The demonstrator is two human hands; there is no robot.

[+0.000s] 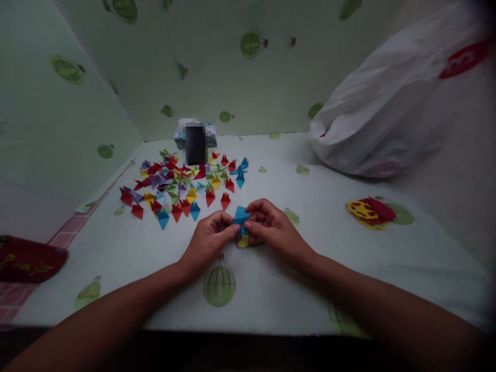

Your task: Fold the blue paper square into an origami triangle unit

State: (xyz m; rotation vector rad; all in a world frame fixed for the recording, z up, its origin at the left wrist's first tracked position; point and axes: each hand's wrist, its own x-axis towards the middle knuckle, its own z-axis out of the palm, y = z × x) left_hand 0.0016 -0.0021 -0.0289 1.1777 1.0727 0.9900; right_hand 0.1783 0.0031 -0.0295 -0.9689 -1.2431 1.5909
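Between my two hands, above the middle of the table, is a small piece of blue origami paper (241,214), partly folded. My left hand (211,232) pinches its left side between thumb and fingers. On the other side, my right hand (271,225) grips the paper's right edge with thumb and forefinger. Just below it, partly covered by the fingers, lies something yellow and flat (244,242), which looks like paper. Folded paper pieces (186,186) in red, blue, yellow, green and purple are spread beyond my left hand.
A tissue box (211,135) stands at the back, with a dark, pixelated rectangle (196,145) before it. A big white plastic bag (372,113) fills the back right. Red and yellow cut-outs (370,212) lie at the right. A red item (31,260) sits at the left edge.
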